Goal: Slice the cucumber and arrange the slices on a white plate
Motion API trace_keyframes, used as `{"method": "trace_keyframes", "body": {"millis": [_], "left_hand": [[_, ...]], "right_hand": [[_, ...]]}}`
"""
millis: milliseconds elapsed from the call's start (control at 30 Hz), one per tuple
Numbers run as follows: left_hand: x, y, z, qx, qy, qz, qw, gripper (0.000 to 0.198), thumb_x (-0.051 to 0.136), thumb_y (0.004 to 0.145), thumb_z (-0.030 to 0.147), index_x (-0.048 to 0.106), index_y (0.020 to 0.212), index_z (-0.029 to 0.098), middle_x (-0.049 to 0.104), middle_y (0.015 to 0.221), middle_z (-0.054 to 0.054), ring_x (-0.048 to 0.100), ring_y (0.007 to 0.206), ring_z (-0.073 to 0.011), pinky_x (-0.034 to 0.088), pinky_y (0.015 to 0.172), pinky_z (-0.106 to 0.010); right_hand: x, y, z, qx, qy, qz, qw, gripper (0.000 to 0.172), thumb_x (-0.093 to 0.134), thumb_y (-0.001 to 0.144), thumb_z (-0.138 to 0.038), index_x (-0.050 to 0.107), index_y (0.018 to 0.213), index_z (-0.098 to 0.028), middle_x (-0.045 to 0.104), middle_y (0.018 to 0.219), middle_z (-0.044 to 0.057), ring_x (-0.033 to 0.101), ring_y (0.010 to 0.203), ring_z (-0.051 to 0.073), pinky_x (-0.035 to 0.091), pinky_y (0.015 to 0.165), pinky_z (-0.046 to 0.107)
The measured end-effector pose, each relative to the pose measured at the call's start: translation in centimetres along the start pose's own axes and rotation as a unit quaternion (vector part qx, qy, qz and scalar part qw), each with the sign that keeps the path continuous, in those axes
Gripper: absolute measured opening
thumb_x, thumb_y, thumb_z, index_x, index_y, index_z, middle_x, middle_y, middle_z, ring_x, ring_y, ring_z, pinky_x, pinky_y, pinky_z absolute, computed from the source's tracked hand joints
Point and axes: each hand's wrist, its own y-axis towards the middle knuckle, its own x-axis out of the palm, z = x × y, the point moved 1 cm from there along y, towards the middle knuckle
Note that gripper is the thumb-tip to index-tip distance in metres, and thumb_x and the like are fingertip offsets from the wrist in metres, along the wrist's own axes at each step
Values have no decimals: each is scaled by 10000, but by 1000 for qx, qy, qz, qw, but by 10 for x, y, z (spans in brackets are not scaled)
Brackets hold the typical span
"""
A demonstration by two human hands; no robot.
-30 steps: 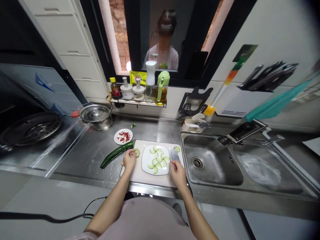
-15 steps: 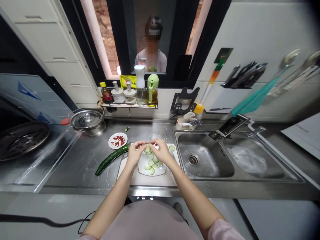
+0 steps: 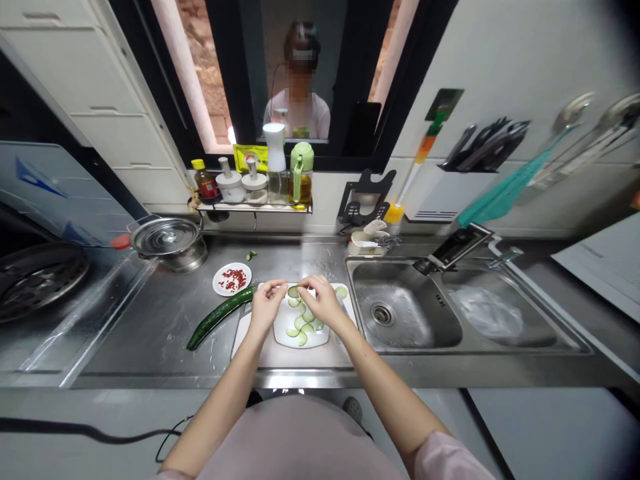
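Above a white plate [image 3: 301,341], my left hand [image 3: 267,308] and my right hand [image 3: 321,303] face each other with fingers pinched. Between their fingertips is a thin cucumber slice [image 3: 293,291], which both seem to touch at its edges. Several pale green half-moon slices [image 3: 303,327] lie overlapping on the plate. The plate rests on a light cutting board [image 3: 295,359]. Another slice [image 3: 341,292] sits on the board's far right corner. A grey flat object beside my right wrist is mostly hidden. Left of the board lies a long dark green cucumber [image 3: 217,320].
A small white dish [image 3: 232,279] of chopped red pieces stands behind the cucumber, near green scraps [image 3: 251,255]. A lidded steel pot [image 3: 173,243] is at the back left. The double sink [image 3: 405,307] lies right of the board. A rack [image 3: 255,208] holds bottles and jars.
The view has shifted slightly. My fingertips have drawn a little apart around the slice, and more of it shows between them. The plate and whole cucumber stay in place.
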Motion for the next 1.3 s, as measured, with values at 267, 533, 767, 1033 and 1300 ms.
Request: {"method": "trace_keyframes", "body": {"millis": [267,533,767,1033,1300], "left_hand": [[2,-1,7,-151,-83,-63,983,554,734,655,519,655,1073,164,670,716,-13,431,529,-64,228,495,-194],[4,-2,8,-155,-98,-48,982,577,777,595,445,640,1085,175,684,737,-6,438,543,-64,237,514,-199],[6,-1,11,-96,-106,-8,990,565,800,546,366,637,1050,170,630,668,25,519,608,-93,349,601,-209],[-1,5,-4,-67,-135,-20,988,581,804,557,329,647,1093,171,618,709,39,556,662,-93,421,713,-232],[-13,11,-36,-75,-96,-53,991,515,800,568,367,687,1029,170,674,808,-25,609,776,-151,441,774,-276]], "right_hand": [[-3,-4,-3,-57,-46,12,997,202,503,956,-314,686,952,-229,625,906,54,528,905,196,416,832,344],[-4,-6,-3,-66,-56,11,996,199,504,956,-302,692,965,-236,619,913,51,522,913,193,424,822,331],[1,-9,-1,-59,-43,3,997,178,507,945,-294,670,935,-223,639,916,55,535,919,200,420,834,341],[18,-13,8,10,-1,-2,1000,123,550,908,-264,650,850,-222,658,851,23,557,862,177,410,837,317],[42,-21,29,120,52,-49,990,80,602,827,-228,672,796,-207,691,789,4,578,758,150,430,755,265]]}}
